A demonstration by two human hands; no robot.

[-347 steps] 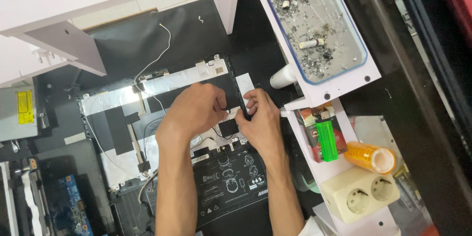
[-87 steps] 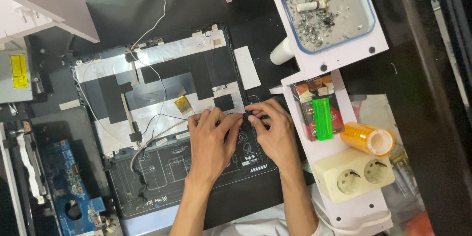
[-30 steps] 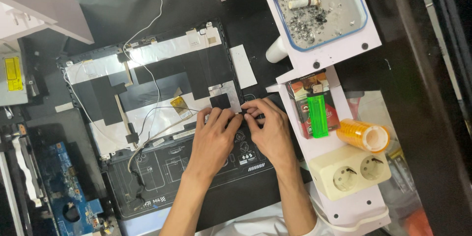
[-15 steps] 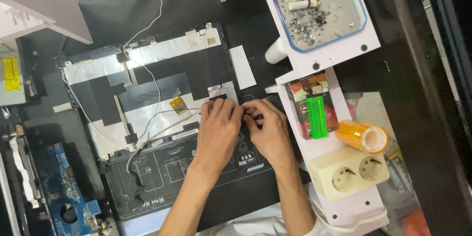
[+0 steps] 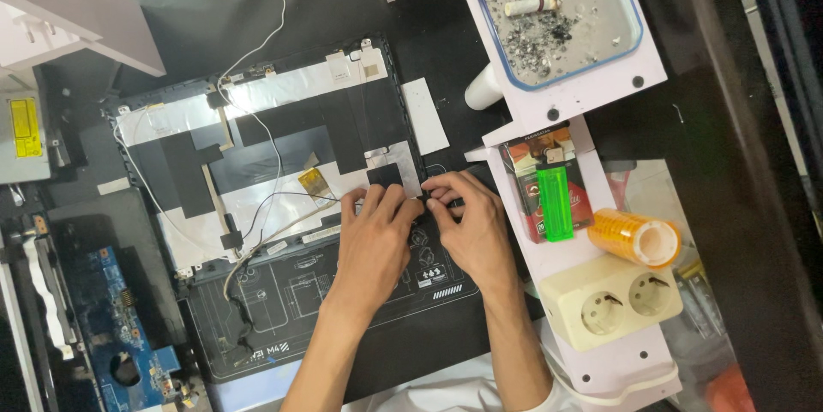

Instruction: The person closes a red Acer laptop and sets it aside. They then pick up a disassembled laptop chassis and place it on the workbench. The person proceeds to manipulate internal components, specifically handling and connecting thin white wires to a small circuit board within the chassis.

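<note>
Left hand (image 5: 375, 236) slid right, meeting right hand (image 5: 467, 223) over laptop hinge (image 5: 422, 203).

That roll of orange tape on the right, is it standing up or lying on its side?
On its side. The orange tape roll lies tipped on the white shelf, its open core facing right, just above the cream double socket.

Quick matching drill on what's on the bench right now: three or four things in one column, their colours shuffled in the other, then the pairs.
Things:
1. lighter
2. tape roll
3. double socket
4. circuit board

Colours:
A. cream
B. blue
C. bright green
D. translucent orange

Pairs: 1-C, 2-D, 3-A, 4-B
</note>
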